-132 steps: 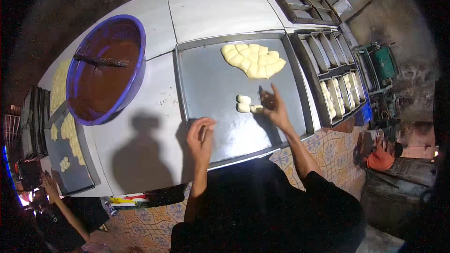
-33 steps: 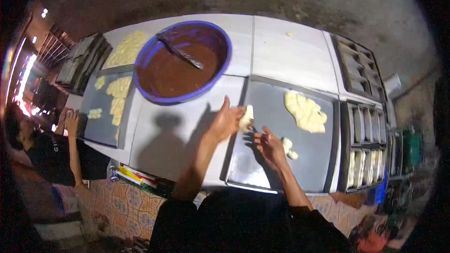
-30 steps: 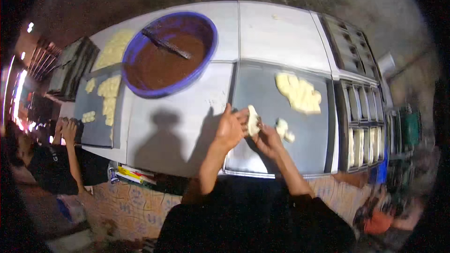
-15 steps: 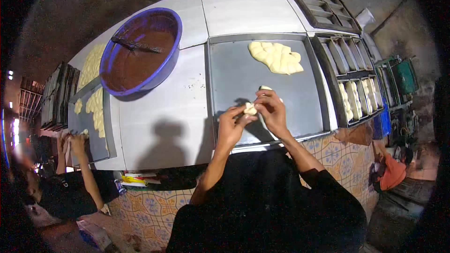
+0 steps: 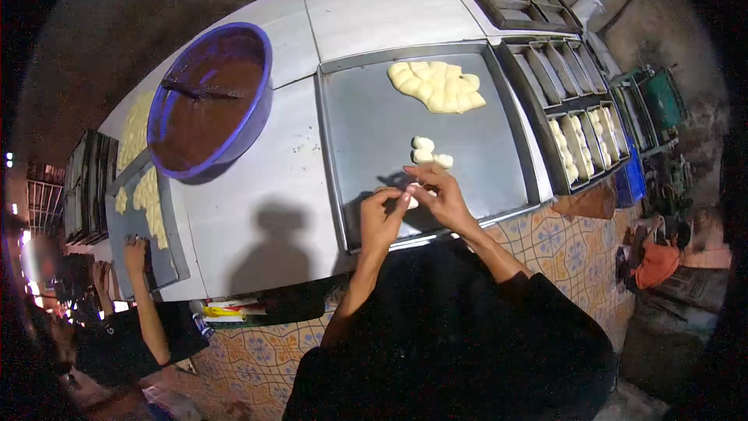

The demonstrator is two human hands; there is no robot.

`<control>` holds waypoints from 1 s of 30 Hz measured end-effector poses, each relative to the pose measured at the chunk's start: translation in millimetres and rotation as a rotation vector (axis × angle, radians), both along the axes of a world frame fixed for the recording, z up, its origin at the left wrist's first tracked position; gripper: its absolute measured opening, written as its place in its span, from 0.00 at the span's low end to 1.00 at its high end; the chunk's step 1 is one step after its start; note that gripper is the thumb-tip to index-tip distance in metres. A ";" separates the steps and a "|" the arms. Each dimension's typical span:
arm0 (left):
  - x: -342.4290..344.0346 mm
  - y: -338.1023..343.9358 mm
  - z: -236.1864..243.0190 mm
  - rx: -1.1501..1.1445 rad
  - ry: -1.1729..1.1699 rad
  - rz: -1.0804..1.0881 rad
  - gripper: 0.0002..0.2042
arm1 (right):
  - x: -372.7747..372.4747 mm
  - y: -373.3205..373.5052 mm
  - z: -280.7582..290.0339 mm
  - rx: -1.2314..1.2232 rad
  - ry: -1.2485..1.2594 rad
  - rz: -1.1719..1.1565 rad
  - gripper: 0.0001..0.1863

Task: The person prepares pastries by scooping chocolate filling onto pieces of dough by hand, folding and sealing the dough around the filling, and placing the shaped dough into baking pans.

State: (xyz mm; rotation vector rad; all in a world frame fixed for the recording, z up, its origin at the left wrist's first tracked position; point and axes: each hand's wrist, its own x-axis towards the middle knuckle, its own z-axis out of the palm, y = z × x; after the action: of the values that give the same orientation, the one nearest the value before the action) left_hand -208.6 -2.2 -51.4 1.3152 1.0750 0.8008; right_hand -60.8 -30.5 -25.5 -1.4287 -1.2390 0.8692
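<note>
Low over the near side of a shallow grey metal tray [image 5: 358,125], the fingers of the left hand [image 5: 380,220] and right hand [image 5: 447,199] pinch a small, pale piece of dough [image 5: 413,202]. They cover so much of it that its direction and long axis cannot be told. Both hands tilt inward, fingertips close together. Just beyond, three smooth, rounded dough balls [image 5: 423,156] cluster on the tray. Farther off, a soft, creased dough slab [image 5: 436,87] stretches from upper left to lower right. A white worktop [image 5: 358,19] carries the tray.
</note>
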 end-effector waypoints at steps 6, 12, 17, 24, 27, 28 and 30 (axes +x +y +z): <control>-0.9 -1.1 5.4 0.036 -0.066 -0.137 0.11 | 22.4 -5.8 -30.7 -0.214 0.324 0.080 0.20; 2.1 -2.3 23.4 -0.192 -0.629 -0.255 0.31 | 50.0 -10.0 11.6 -0.710 0.696 0.535 0.25; -8.7 17.2 23.7 0.455 0.071 0.187 0.16 | 96.2 32.2 -33.2 -0.152 0.004 -0.013 0.19; -75.9 36.3 -42.9 0.269 0.101 0.507 0.06 | 110.7 38.3 -76.5 -0.005 -0.342 -0.041 0.15; -70.0 28.1 -31.0 0.314 0.272 0.451 0.06 | 106.0 33.1 -50.8 -0.221 -0.431 0.153 0.18; -69.0 26.7 -34.6 0.315 0.272 0.457 0.06 | 104.5 36.5 -51.3 -0.218 -0.433 0.158 0.18; -65.2 23.9 -43.0 0.499 0.409 0.448 0.07 | 99.5 43.6 -51.6 0.092 -0.843 0.060 0.25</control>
State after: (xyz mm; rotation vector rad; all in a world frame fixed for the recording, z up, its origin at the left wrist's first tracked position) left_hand -273.9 21.7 -94.4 1.7323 1.5983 1.2212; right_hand 38.6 13.1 -77.1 -1.7532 -1.9118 0.2107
